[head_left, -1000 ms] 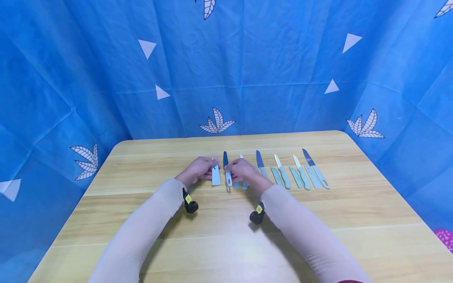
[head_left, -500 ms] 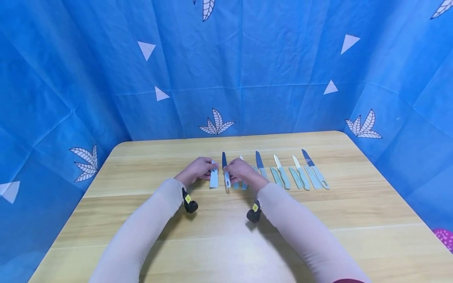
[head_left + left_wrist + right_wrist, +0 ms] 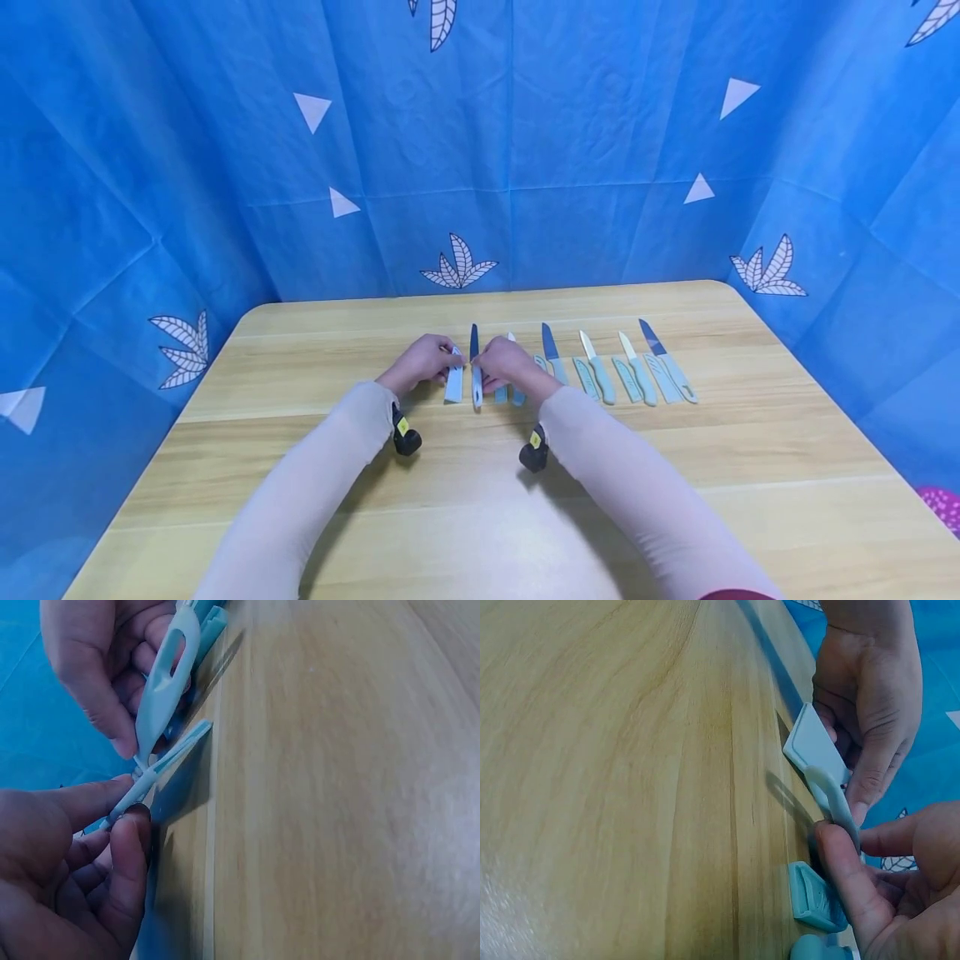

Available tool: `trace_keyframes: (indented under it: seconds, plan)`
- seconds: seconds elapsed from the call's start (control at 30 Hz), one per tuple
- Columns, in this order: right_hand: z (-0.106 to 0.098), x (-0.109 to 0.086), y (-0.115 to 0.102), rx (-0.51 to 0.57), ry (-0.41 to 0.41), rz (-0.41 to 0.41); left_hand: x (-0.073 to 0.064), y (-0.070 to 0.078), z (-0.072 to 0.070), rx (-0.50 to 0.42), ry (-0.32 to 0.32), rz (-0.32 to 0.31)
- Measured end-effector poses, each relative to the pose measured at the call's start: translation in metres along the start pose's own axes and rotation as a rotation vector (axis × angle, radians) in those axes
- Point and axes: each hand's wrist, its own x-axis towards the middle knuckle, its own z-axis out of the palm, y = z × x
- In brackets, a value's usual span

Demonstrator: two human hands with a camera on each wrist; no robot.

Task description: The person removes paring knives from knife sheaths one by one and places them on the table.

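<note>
head: knife row point(image 3: 615, 375) | left wrist: handle loop point(image 3: 166, 675) only

**Blue backdrop, wooden counter**

So the whole setup sits inside a blue cloth backdrop point(image 3: 525, 125), creased in big squares and printed with white triangles point(image 3: 312, 107) and leaf sprigs point(image 3: 459, 262). Front and center is a light wood-grain counter point(image 3: 480, 517) with rounded corners. Lighting is even and soft.

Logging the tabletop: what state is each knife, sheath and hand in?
Pale-blue-handled dark-bladed knife: unsheathed, held.
Pale blue plastic sheath: off the blade, held.
Left hand: grips the sheath.
Right hand: pinches the knife handle.
Four teal-handled knives on wooden table: bare, sheaths alongside.
</note>
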Motion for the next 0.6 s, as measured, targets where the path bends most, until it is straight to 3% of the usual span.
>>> trace_keyframes:
  seconds: [0.4, 0.6]
  plan:
    - [-0.0019, 0.0023, -0.003, -0.147, 0.025, 0.001, -0.0028, 0.0033, 0.0026, 0.151, 0.104, -0.028]
    - [-0.0022, 0.0041, -0.0035, -0.206, 0.042, 0.006, -0.0057, 0.0002, 0.0021, 0.126, 0.112, -0.031]
